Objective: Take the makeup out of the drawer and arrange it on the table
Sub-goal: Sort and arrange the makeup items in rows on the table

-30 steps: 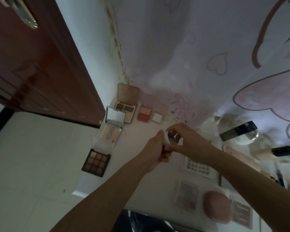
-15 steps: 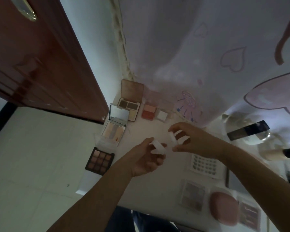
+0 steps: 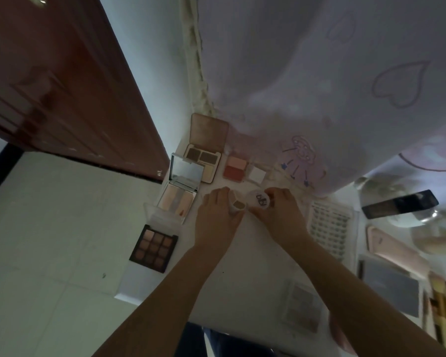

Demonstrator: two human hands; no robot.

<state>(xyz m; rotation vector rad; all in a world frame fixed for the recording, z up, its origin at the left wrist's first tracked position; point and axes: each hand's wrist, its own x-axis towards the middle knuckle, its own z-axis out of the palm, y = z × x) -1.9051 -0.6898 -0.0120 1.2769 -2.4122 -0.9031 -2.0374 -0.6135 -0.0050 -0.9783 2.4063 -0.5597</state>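
Two hands grip: left hand [image 3: 215, 217] a round white pot [image 3: 237, 205], right hand [image 3: 277, 215] its glossy printed lid [image 3: 258, 200].

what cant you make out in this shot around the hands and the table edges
- Head view: printed lettering on the round white lid under the right hand, too blurred to read.
- Small white pot in the left hand: fingers hide its body.
- Pale makeup brushes: cut off by the right edge.
- The drawer: out of view.
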